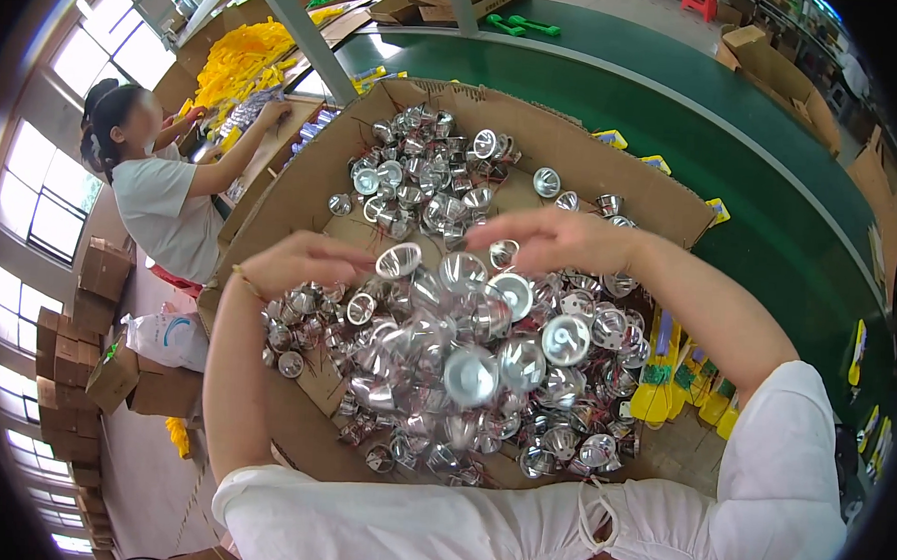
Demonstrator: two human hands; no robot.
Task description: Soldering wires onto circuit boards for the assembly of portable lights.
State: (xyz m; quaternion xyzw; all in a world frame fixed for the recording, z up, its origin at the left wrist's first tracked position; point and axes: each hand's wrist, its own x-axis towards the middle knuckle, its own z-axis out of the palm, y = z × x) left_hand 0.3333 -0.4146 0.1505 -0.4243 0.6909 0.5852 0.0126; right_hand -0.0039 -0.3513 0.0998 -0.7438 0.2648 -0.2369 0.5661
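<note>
A wide cardboard box (672, 195) in front of me holds a heap of silver, cone-shaped reflector cups (566, 340), several with thin reddish wires. Many cups in the middle are smeared by motion, apparently tumbling between and below my hands. My left hand (304, 261) hovers over the left side of the heap, its slightly blurred fingers stretched toward the middle. Across from it, my right hand (560, 237) reaches in above the far part of the heap with fingers extended. Neither hand visibly grips a cup, though cups lie close under both.
Yellow plastic pieces (656, 389) lie by the box's right side. A green conveyor belt (801, 220) curves past the far side. At left, a co-worker (162, 197) handles parts near a yellow pile (243, 56). A metal post (304, 33) stands beyond the box; stacked cartons (70, 354) line the left.
</note>
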